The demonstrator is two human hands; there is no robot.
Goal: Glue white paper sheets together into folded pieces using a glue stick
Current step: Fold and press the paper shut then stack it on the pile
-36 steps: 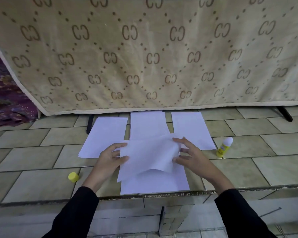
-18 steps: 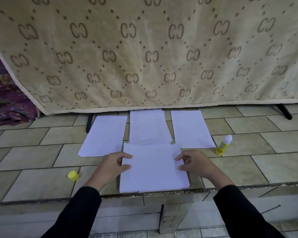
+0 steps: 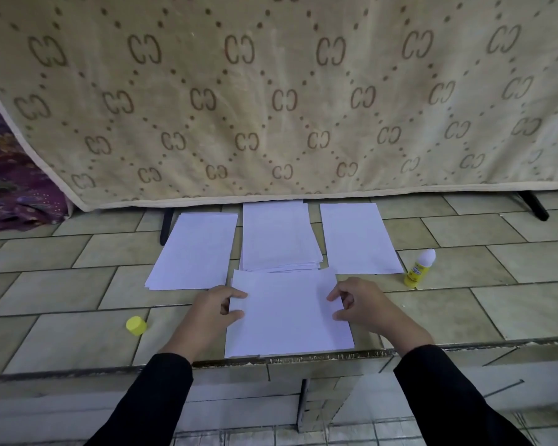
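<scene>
A white sheet lies flat at the tiled ledge's front edge, on top of another sheet. My left hand rests its index fingertip and thumb tip on the sheet's left edge. My right hand does the same on the right edge, its other fingers loosely curled. Behind lie three piles of white paper: left, middle, right. An uncapped yellow glue stick stands to the right of them. Its yellow cap lies at the left.
A beige patterned blanket hangs right behind the paper piles. Purple fabric is bunched at the far left. Black metal legs stand on the tiled ledge, whose front edge drops off just below the sheet.
One second ago both hands held the top sheet lifted and curved. It now lies flat on the sheet beneath, and both hands stay at its side edges.
</scene>
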